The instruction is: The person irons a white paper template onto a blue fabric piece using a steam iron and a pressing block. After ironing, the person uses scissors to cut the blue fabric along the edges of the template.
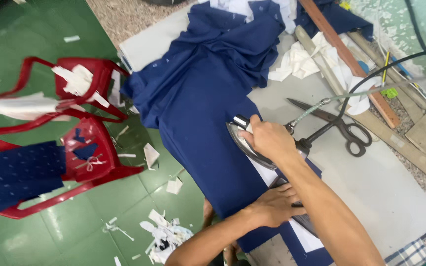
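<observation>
The right hand [268, 139] grips the handle of an electric iron [249, 144], with the fingers curled tightly around it, so the hand is closed on the handle. The iron stands with its metal sole on the dark blue fabric [200, 103], which lies spread on the grey table [380, 187]. A braided cord [307, 113] goes out from the back of the iron, just behind the knuckles, and continues as a black cable towards the far edge.

The left hand [274, 203] rests flat on the fabric, nearer to the person than the iron. Its fingers are stretched out and lie close together, pressing the cloth down; they pinch nothing. Under the fingertips there is a white strip of paper or lining [272, 178], which runs between the two hands.

Beyond the right hand's fingers, a pair of large black scissors [338, 125] lies on the table, with blades closed or almost closed. Further away there are white cloth pieces [301, 61] and a long wooden ruler [351, 61].

To the left of both hands, on the green floor [40, 29], two red plastic chairs [82, 138] lie with fabric scraps on them.
</observation>
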